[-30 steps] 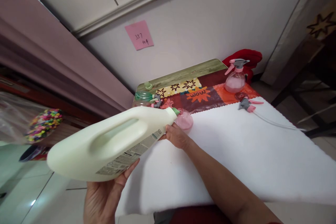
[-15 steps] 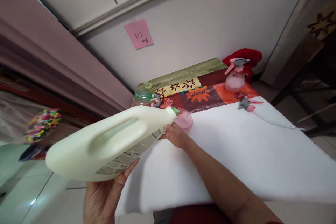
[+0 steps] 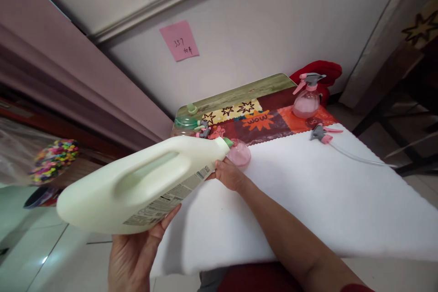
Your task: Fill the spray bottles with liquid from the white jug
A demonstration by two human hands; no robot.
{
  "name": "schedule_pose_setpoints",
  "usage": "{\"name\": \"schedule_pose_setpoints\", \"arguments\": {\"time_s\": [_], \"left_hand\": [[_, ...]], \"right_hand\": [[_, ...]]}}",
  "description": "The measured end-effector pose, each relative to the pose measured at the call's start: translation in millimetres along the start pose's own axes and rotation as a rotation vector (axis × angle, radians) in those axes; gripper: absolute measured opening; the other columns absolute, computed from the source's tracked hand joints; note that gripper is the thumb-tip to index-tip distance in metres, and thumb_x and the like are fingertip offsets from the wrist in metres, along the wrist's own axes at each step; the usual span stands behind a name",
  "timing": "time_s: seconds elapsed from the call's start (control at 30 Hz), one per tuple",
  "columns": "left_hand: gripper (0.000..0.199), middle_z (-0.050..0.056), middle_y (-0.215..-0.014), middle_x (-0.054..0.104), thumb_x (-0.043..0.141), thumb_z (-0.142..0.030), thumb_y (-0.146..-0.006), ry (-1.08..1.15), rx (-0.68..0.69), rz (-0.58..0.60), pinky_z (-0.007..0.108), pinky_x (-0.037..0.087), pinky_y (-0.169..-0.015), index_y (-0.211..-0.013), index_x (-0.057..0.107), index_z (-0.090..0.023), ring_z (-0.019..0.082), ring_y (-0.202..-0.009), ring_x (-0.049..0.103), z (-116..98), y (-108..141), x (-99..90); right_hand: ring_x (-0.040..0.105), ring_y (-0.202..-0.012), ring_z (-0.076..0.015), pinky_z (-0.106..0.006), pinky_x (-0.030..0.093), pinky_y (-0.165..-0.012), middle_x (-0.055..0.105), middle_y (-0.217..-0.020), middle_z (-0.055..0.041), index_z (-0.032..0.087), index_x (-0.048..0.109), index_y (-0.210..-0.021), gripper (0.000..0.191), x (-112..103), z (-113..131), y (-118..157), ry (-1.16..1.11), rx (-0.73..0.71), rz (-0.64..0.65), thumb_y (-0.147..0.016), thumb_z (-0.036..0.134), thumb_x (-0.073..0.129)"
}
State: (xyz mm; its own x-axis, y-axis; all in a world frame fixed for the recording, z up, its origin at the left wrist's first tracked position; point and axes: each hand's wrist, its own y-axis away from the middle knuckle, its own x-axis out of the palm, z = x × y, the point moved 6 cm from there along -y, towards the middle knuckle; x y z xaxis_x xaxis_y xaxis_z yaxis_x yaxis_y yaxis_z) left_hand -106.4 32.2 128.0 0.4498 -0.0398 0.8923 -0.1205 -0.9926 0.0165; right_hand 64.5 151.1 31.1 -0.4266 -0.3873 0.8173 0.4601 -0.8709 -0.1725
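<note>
A large pale-green detergent jug (image 3: 137, 182) lies tilted on its side in the air, its green spout (image 3: 228, 142) at the mouth of a small pink spray bottle (image 3: 240, 153) without its head. From below, my left hand (image 3: 138, 251) supports the jug's body near its base. My right hand (image 3: 228, 174) is closed at the jug's neck, next to the pink bottle; the jug hides some of its fingers. Whether liquid flows from the spout cannot be made out. A grey and pink trigger head (image 3: 323, 136) with a clear tube lies on the white cloth (image 3: 308, 200).
Another pink spray bottle (image 3: 306, 100), with its head on, stands at the back right. Green and pink bottles with trigger heads (image 3: 186, 124) sit behind the jug near a green cap (image 3: 192, 109). The wall (image 3: 256, 36) rises behind the table.
</note>
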Motion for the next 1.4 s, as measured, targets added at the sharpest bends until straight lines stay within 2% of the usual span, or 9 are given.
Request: {"name": "schedule_pose_setpoints", "arguments": {"time_s": [0.1,0.3,0.53,0.7,0.87,1.17,1.4], "left_hand": [[0.061,0.006,-0.163,0.035,0.045,-0.048,-0.101,-0.014,0.007,-0.016,0.069,0.028,-0.113,-0.157,0.021,-0.051,0.037,-0.146,0.038,-1,0,-1.7],[0.057,0.004,-0.16,0.042,0.043,-0.05,-0.101,-0.016,0.007,0.035,0.072,0.028,-0.112,-0.156,0.026,-0.052,0.038,-0.145,0.039,1,-1,3.2],[0.055,0.004,-0.163,0.038,0.04,-0.052,-0.101,-0.021,-0.018,0.069,0.068,0.026,-0.115,-0.155,0.027,-0.052,0.036,-0.148,0.036,1,-1,4.1],[0.055,0.005,-0.16,0.043,0.038,-0.053,-0.102,-0.017,-0.016,0.057,0.068,0.027,-0.114,-0.156,0.029,-0.051,0.036,-0.146,0.039,0,-1,5.4],[0.051,0.003,-0.162,0.041,0.031,-0.054,-0.103,0.012,-0.037,0.103,0.071,0.024,-0.114,-0.154,0.033,-0.053,0.036,-0.147,0.037,3,-2,11.8],[0.053,0.002,-0.162,0.04,0.027,-0.053,-0.103,-0.001,-0.074,0.174,0.063,0.023,-0.118,-0.156,0.027,-0.051,0.033,-0.149,0.033,6,-3,18.4],[0.052,0.003,-0.163,0.039,0.029,-0.053,-0.103,0.005,-0.053,0.121,0.066,0.023,-0.116,-0.156,0.027,-0.052,0.034,-0.148,0.036,4,-2,14.0]], "right_hand": [[0.069,-0.111,-0.029,-0.046,0.066,-0.077,0.071,-0.126,-0.0081,0.026,0.059,-0.121,0.064,1,1,0,0.001,-0.003,0.001,-0.07,0.058,0.083],[0.069,-0.109,-0.0288,-0.046,0.066,-0.078,0.071,-0.125,-0.0088,0.025,0.058,-0.121,0.065,0,0,0,0.01,0.013,-0.004,-0.07,0.057,0.082],[0.07,-0.106,-0.0272,-0.044,0.066,-0.077,0.071,-0.124,-0.0079,0.025,0.061,-0.119,0.062,0,-1,0,-0.01,0.005,0.001,-0.07,0.056,0.083],[0.069,-0.111,-0.0281,-0.045,0.066,-0.078,0.071,-0.125,-0.0084,0.025,0.061,-0.12,0.061,1,0,0,-0.007,-0.008,0.007,-0.071,0.056,0.082],[0.068,-0.112,-0.0284,-0.046,0.066,-0.079,0.071,-0.125,-0.0086,0.025,0.06,-0.12,0.063,1,0,0,0.002,-0.006,0.011,-0.071,0.057,0.082],[0.068,-0.111,-0.0281,-0.046,0.066,-0.08,0.07,-0.128,-0.0086,0.025,0.059,-0.121,0.064,0,0,0,0.008,0.004,0.008,-0.071,0.058,0.082],[0.069,-0.11,-0.0279,-0.045,0.066,-0.078,0.071,-0.125,-0.0083,0.026,0.06,-0.121,0.064,0,0,0,-0.003,0.002,0.009,-0.07,0.057,0.082]]}}
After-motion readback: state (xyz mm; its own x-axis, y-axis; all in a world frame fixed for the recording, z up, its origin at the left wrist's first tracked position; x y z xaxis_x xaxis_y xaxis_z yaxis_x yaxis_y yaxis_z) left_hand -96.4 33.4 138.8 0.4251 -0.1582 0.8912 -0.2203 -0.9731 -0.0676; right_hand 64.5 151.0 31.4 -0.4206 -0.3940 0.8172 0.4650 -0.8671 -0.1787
